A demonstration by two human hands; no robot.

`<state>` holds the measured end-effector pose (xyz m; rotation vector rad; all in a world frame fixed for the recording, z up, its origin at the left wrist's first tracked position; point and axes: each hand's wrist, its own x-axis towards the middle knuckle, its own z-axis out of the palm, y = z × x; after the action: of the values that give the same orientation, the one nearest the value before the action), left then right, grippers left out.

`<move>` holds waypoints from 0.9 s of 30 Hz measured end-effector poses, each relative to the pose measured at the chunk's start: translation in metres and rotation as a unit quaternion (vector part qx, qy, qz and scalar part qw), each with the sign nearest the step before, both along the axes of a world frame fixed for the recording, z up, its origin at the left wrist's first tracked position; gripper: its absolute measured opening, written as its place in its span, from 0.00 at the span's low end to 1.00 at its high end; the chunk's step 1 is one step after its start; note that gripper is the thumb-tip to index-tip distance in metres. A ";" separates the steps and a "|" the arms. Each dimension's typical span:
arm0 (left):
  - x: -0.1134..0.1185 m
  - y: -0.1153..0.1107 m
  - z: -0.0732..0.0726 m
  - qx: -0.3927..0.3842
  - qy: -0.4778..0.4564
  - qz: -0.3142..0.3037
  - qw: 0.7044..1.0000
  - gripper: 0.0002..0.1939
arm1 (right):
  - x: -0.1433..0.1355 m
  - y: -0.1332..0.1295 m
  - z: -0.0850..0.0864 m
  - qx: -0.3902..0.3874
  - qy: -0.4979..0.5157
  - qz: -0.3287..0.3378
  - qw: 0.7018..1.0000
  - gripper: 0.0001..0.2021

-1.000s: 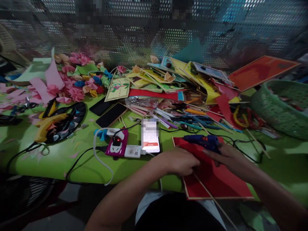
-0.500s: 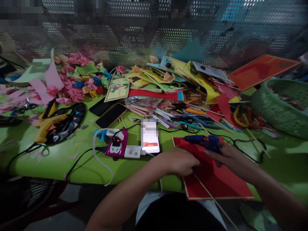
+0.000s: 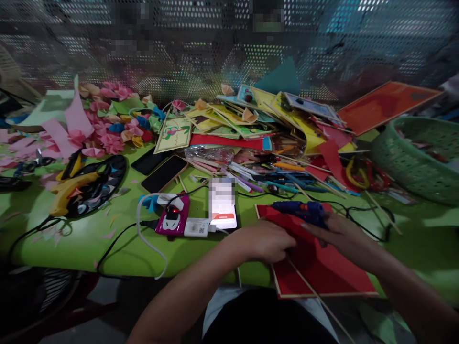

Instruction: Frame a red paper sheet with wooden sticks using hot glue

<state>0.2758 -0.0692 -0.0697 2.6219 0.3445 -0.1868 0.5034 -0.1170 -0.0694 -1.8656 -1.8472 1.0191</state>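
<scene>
A red sheet of card (image 3: 322, 272) lies at the table's front edge, with pale wooden strips along its left and bottom edges. Over its left side, my left hand (image 3: 268, 241) is closed on the upper end of a thin wooden stick (image 3: 310, 285), which slants down to the right past the card's lower edge. My right hand (image 3: 340, 234) grips a dark blue glue gun (image 3: 299, 210) by its handle, above the card's upper part. Its nozzle points left, over the card's top left corner. My fingertips on the left hide the stick's end.
Left of the card stand a lit phone (image 3: 222, 205) and a purple power strip (image 3: 174, 222) with cables. Behind lie pens, sticks and decorated cards (image 3: 174, 134). A yellow glue gun (image 3: 68, 191) rests at left; a green basket (image 3: 412, 162) stands at right.
Both hands, the stick and the glue gun hold nearly the same places. The whole view has shifted very slightly.
</scene>
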 end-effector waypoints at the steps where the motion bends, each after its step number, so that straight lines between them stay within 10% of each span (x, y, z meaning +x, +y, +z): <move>1: 0.000 0.000 0.000 -0.002 -0.001 0.001 1.000 0.09 | 0.003 -0.001 -0.002 0.001 -0.013 0.000 1.000 0.24; 27: -0.001 -0.001 0.000 -0.007 -0.024 0.012 1.000 0.06 | 0.023 -0.003 -0.012 -0.036 -0.041 0.017 0.998 0.33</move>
<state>0.2752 -0.0698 -0.0701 2.6030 0.3578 -0.1183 0.5263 -0.1201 -0.0814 -1.9511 -1.9180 1.0498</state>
